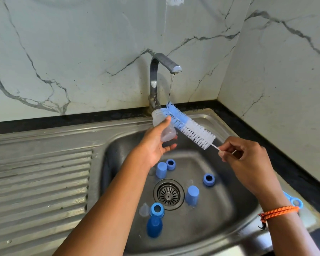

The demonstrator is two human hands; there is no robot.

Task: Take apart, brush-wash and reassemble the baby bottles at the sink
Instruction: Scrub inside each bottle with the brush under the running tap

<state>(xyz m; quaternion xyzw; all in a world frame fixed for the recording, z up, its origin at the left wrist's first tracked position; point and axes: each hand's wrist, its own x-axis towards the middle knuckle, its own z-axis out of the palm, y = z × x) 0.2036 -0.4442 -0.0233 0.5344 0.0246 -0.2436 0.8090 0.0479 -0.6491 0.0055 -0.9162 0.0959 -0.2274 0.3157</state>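
- Your left hand grips a clear bottle over the sink, thumb along its side and fingers curled beneath it.
- Your right hand pinches the thin white stem of the brush between thumb and fingertips.
- The brush slants up to the left; its blue bristles lie against the bottle, beside your left thumb, and its white bristles sit nearer your right hand.
- A thin stream of water falls from the tap onto the blue tip of the brush.
- In the basin, three blue rings lie apart: one near your left wrist, one to the right, one by the drain.
- Three blue caps lie there too: one beside the far ring, one right of the drain, a darker one nearest you.
- A clear piece, probably a teat, touches the near ring's left side.
- A blue loop handle lies on the sink's right rim, behind your right wrist.
- An orange cord circles your right wrist.
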